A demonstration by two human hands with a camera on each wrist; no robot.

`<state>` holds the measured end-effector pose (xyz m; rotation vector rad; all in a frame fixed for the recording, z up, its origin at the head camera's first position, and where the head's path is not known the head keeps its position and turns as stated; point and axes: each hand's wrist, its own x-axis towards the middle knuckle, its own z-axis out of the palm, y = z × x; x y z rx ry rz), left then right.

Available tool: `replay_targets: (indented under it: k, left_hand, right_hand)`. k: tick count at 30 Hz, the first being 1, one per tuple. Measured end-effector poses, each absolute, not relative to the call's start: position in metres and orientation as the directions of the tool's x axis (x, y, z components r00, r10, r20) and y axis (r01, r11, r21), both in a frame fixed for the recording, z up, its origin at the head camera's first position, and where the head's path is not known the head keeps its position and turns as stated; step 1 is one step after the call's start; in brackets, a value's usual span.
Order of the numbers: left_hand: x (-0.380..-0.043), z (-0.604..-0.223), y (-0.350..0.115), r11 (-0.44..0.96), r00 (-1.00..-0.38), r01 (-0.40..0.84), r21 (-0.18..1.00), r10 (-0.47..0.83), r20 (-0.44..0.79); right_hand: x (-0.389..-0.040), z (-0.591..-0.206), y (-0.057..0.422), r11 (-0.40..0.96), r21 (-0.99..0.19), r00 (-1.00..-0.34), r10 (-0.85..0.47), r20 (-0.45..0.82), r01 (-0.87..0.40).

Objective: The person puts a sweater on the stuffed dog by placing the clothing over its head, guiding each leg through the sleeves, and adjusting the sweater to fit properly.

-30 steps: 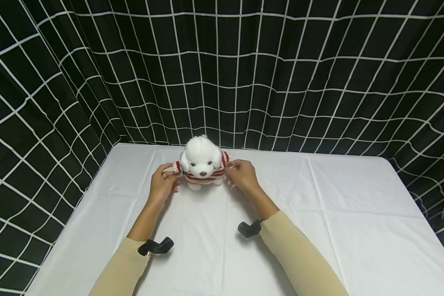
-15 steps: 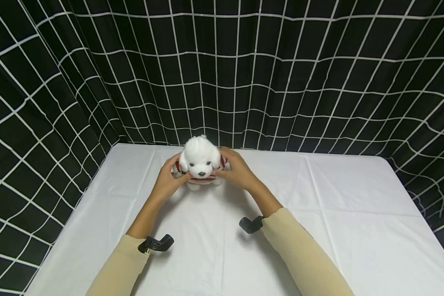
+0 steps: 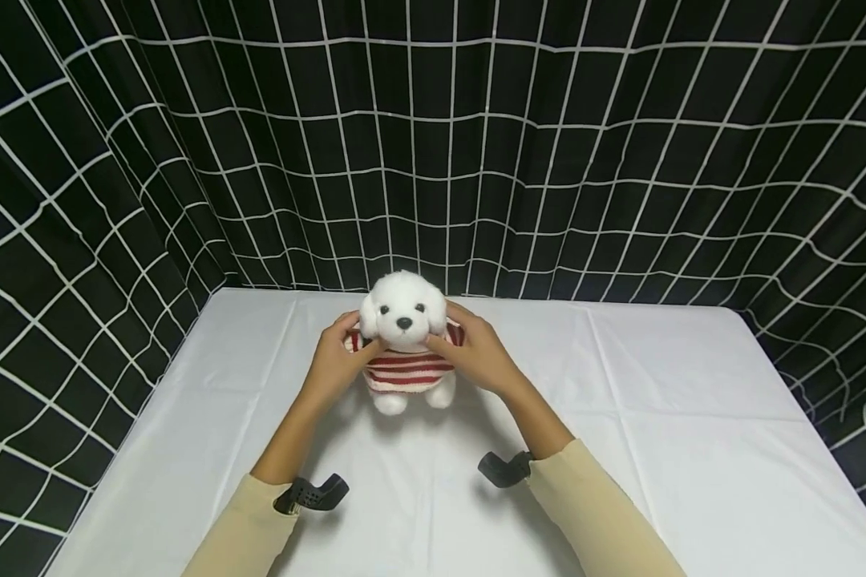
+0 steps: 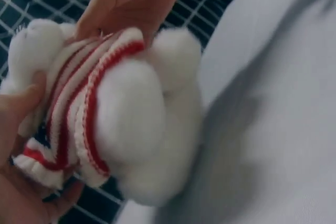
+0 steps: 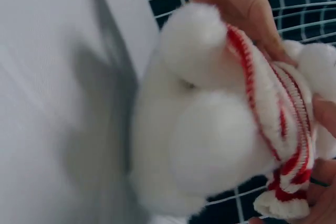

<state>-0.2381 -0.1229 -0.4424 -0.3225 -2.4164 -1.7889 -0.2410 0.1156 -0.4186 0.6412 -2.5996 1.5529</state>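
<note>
A white plush dog [image 3: 404,320] in a red-and-white striped knit sweater [image 3: 411,373] faces the head camera near the table's far side. My left hand [image 3: 334,361] grips one side of its upper body, thumb in front below the head. On the other side my right hand [image 3: 480,353] holds it the same way. Both wrist views show the toy's fluffy legs and rear, with the sweater's ribbed hem [image 4: 92,124] around the belly. A sleeve of the sweater [image 5: 286,198] lies by the right hand's fingers. Fingers behind the toy are partly hidden.
The toy is over a table with a creased white cloth [image 3: 664,449]. Black curtains with a white grid [image 3: 476,144] hang behind and at both sides. A black wrist camera [image 3: 505,469] is strapped at each cuff.
Both hands went from the sweater's sleeves to around the upper body. The plush dog has since tilted up and come nearer, showing its face and striped front. The head view shifted slightly.
</note>
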Motion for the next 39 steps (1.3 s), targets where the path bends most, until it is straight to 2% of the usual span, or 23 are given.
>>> replay_targets:
  k: [9, 19, 24, 33, 39]
  left_hand:
    - [-0.218, -0.433, -0.096, 0.257, -0.974, 0.182, 0.949, 0.183, 0.137]
    - [-0.212, -0.451, -0.065, 0.089, -0.974, -0.065, 0.994, 0.213, -0.082]
    - [-0.211, -0.463, -0.055, 0.043, -0.967, -0.159, 0.986, 0.193, -0.165]
    - [-0.21, -0.471, -0.051, -0.03, -0.965, -0.196, 0.98, 0.184, -0.188]
    - [-0.211, -0.477, -0.051, -0.073, -0.956, -0.188, 0.979, 0.242, -0.166]
  right_hand:
    - [-0.213, -0.41, 0.146, 0.343, -0.912, -0.957, -0.252, 0.142, -0.225]
    - [-0.204, -0.427, 0.165, 0.265, -0.962, -0.983, -0.147, -0.109, 0.067]
    - [-0.207, -0.442, 0.175, 0.253, -0.955, -0.976, -0.109, -0.189, 0.156]
    - [-0.214, -0.458, 0.187, 0.222, -0.934, -0.956, -0.025, -0.292, 0.28]
    - [-0.217, -0.467, 0.195, 0.212, -0.917, -0.936, -0.021, -0.35, 0.338]
